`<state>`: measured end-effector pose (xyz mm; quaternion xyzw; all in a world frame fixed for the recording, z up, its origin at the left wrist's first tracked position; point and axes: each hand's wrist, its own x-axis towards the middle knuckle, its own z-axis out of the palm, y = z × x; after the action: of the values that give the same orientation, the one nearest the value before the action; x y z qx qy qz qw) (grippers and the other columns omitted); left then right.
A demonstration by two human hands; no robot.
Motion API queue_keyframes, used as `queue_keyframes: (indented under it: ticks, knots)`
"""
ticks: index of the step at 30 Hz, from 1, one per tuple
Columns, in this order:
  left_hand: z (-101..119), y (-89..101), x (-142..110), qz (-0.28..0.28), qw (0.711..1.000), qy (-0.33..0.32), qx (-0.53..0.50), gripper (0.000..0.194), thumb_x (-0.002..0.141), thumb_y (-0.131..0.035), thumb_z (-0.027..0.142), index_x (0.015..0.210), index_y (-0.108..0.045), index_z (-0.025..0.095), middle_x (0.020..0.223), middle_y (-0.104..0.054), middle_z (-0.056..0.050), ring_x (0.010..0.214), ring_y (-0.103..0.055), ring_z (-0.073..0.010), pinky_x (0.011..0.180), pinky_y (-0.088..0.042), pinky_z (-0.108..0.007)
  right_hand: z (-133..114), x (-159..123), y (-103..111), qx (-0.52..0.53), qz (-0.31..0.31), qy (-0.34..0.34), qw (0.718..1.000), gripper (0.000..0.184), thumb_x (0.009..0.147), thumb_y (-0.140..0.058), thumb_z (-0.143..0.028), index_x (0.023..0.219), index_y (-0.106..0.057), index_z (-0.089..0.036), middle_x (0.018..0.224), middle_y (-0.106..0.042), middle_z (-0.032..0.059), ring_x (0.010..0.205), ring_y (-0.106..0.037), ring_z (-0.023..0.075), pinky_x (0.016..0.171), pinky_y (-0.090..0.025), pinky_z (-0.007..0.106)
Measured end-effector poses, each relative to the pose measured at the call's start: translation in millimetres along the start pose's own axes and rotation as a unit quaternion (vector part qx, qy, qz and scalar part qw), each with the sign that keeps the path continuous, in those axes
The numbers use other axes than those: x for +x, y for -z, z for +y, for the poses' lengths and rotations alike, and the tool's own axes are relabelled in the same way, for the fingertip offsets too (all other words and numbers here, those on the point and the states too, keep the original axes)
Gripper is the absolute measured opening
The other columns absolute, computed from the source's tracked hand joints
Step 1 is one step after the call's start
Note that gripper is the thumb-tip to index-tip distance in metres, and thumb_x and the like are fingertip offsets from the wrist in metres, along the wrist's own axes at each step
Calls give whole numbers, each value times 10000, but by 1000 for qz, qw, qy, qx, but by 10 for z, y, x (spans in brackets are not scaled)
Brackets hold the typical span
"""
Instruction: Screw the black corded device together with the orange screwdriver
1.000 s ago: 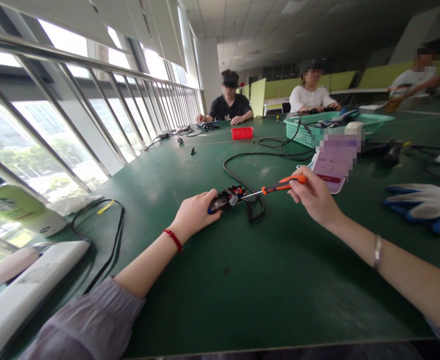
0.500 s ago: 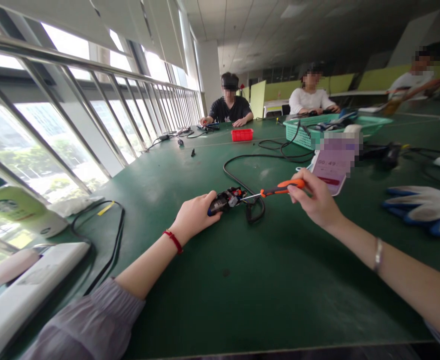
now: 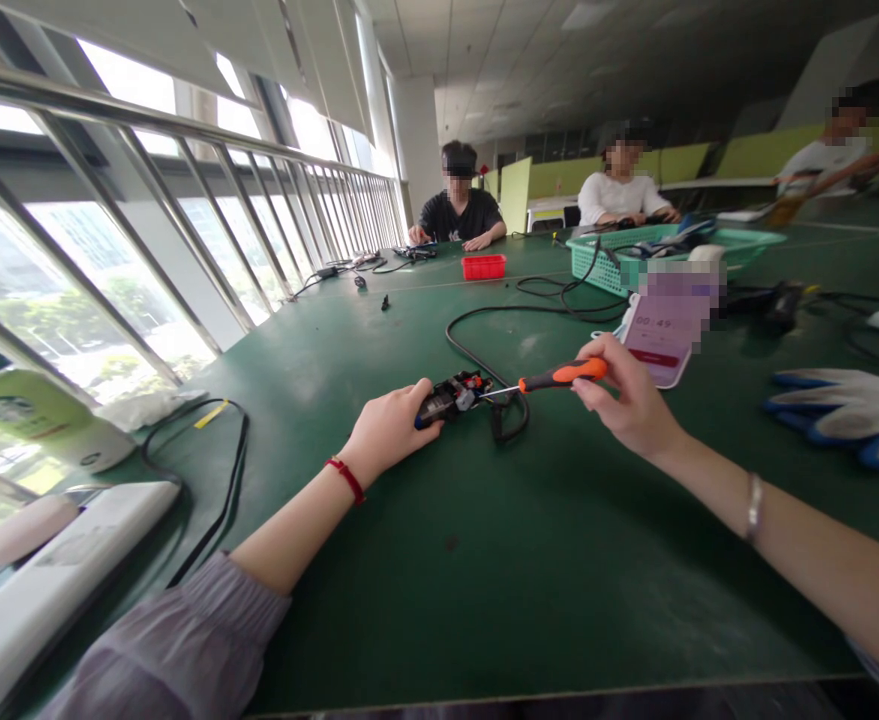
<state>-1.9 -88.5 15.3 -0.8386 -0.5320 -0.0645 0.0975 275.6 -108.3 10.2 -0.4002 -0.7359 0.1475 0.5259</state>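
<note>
My left hand (image 3: 392, 428) is closed around the body of a small corded power tool (image 3: 450, 398) lying on the green table. The tool's casing is off at one end, and black, grey and red inner parts show; its exact kind I cannot make out. In my right hand (image 3: 626, 398) is a screwdriver (image 3: 563, 375) with an orange and black handle, pinched near the handle's end. Its thin shaft points left, and the tip reaches the exposed parts. A black cable (image 3: 460, 340) loops from the tool's right end toward the back.
Behind my right hand a phone (image 3: 664, 325) leans by a green basket (image 3: 596, 262) of tools. A red tray (image 3: 483, 267) sits farther back. Gloves (image 3: 851, 410) lie right; a bottle (image 3: 41, 415) and a white case (image 3: 71, 590) stand left. Several people sit beyond.
My right hand has shifted its hold slightly on the screwdriver handle, the thumb and fingers a little farther left. My left hand and the power tool have stayed in place.
</note>
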Motion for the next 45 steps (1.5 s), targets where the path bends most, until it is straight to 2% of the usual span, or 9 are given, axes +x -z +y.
queue_keyframes:
  ticks: [6,12,18,23,30,36,38,42,45]
  knots:
    - [-7,-14,4,-5,1000,1,2,234,825,-480,384,990,-448,221,963,-656,-37,849,-640,-234,590,-426,-269,-49,1,18,-50,-21,-22,998,428,834,-522,-372,491,-327,-206,443,-286,-42,423,-287,89,447,-231,261]
    - [-2,-7,1,-11,1000,5,3,238,823,-480,377,997,-439,220,972,-653,-40,869,-636,-233,606,-434,-271,-23,3,0,-38,-3,25,999,130,776,-545,-228,723,-426,-220,615,-427,-29,545,-426,119,529,-339,258]
    - [9,8,0,-11,1000,6,1,236,827,-473,381,995,-438,218,973,-652,-41,870,-637,-238,608,-440,-276,-65,2,9,-56,-39,-20,997,409,828,-503,-370,500,-320,-208,450,-261,-45,425,-278,90,449,-228,264]
    - [22,13,0,-17,1000,16,3,228,827,-470,375,989,-440,218,982,-653,-41,885,-634,-232,624,-443,-270,-36,-3,-1,-42,-8,19,999,120,764,-556,-236,763,-436,-221,649,-459,-23,568,-442,120,545,-360,258]
    - [0,-2,-4,-10,1000,2,3,239,827,-478,382,995,-438,215,976,-652,-43,865,-636,-236,607,-439,-274,-57,3,13,-71,-41,-4,997,397,818,-522,-385,514,-334,-213,437,-290,-47,419,-298,92,440,-234,260]
    - [9,8,-6,-19,1000,14,1,240,826,-482,376,1002,-443,218,985,-650,-42,884,-633,-230,635,-449,-270,-48,-4,-1,-47,-17,30,998,122,761,-553,-225,761,-431,-225,634,-460,-26,560,-448,126,539,-353,262]
    - [6,3,-5,-19,1000,13,2,240,826,-482,374,1004,-442,219,983,-650,-43,882,-633,-230,632,-449,-271,-36,-1,-8,-48,-21,36,998,125,764,-547,-229,727,-429,-223,625,-459,-22,566,-451,132,557,-359,273]
    - [-7,-18,-7,-10,1000,1,4,240,831,-478,382,1000,-440,216,981,-649,-44,870,-634,-239,614,-446,-280,-26,6,-15,-72,-49,55,995,364,823,-500,-307,508,-342,-215,494,-393,-11,522,-428,140,560,-342,301]
    - [-15,-27,-11,-12,1000,5,5,238,829,-481,385,992,-440,217,978,-648,-42,871,-634,-237,609,-439,-274,-33,0,-24,-70,-38,57,995,289,802,-526,-283,559,-385,-217,551,-445,-3,555,-458,147,559,-353,297]
